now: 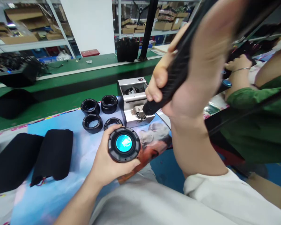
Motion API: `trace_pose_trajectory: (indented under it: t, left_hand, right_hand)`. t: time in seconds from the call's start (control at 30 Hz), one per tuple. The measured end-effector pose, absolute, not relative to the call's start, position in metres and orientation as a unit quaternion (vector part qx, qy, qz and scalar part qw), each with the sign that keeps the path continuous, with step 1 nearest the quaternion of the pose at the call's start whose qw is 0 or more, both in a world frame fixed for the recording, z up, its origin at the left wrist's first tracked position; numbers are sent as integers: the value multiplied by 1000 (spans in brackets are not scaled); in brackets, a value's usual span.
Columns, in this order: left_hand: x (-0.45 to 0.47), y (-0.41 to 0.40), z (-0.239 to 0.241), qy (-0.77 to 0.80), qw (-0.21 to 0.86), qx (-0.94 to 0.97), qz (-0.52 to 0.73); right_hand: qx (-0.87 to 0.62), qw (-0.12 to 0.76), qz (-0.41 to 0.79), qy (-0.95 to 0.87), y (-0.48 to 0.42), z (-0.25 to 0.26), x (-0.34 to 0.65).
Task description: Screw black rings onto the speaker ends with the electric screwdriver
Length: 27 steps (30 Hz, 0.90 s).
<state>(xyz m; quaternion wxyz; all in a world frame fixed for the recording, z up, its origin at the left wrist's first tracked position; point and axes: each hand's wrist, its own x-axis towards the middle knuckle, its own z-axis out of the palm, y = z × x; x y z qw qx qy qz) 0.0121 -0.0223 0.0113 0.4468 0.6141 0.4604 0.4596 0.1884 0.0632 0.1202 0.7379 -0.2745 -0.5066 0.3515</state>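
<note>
Left hand [109, 167] grasping round black part [124, 143], right hand [189, 90] gripping black tool [175, 75].

Far left, on my tabletop [81, 150] with its blue printed cover: black padded pieces [53, 153], flat, side by side, one cut off by the frame edge. A thin red wire [43, 180] shows at the near end of the rightmost one. Behind them, a green surface [100, 89] runs across, with shelves [28, 43] of cardboard boxes further back.

Next right, four black rings [92, 128] in a loose cluster on the cover; the nearest-right one is partly hidden by my left hand and the part.

Centre: my left hand grasps the round black part by its rim, thumb below, fingers around the left and top. Its shiny blue middle faces me. It's held in front of the rings, above the cover.

Right of the rings, a silver machine [128, 107] with a small switch on top. The black tool slants down toward it, nose over its front right corner; can't tell if they touch. My right hand is clenched around the tool, fingers wrapped on the grip, somewhat blurred.

Far right: a co-worker's green sleeve [259, 93] and hand [241, 66], well apart from mine.
</note>
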Motion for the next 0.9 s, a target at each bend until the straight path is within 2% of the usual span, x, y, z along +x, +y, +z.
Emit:
trace_pose_trajectory:
  t: [0.03, 0.2, 0.33, 0.53, 0.6, 0.67, 0.8, 0.9]
  left_hand:
    - [12, -23, 12, 459, 447, 615, 460]
    - [10, -22, 9, 451, 422, 628, 473]
    - [9, -22, 7, 453, 406, 640, 470]
    - [9, -21, 8, 447, 425, 633, 468]
    - [9, -20, 8, 447, 425, 631, 470]
    - [9, -20, 7, 444, 434, 624, 475]
    - [12, -21, 8, 448, 462, 601, 475]
    - [15, -22, 12, 437, 483, 595, 471]
  right_hand:
    - [-248, 764, 329, -496, 73, 109, 190]
    - [-274, 748, 339, -500, 106, 58, 193]
    - [-277, 732, 374, -497, 103, 51, 193]
    - [-291, 722, 408, -477, 64, 106, 200]
    - [-243, 718, 407, -510, 50, 134, 195]
    - [-228, 659, 501, -513, 41, 155, 183]
    - [-76, 642, 581, -495, 39, 170, 151]
    - [-127, 593, 606, -515, 41, 171, 138]
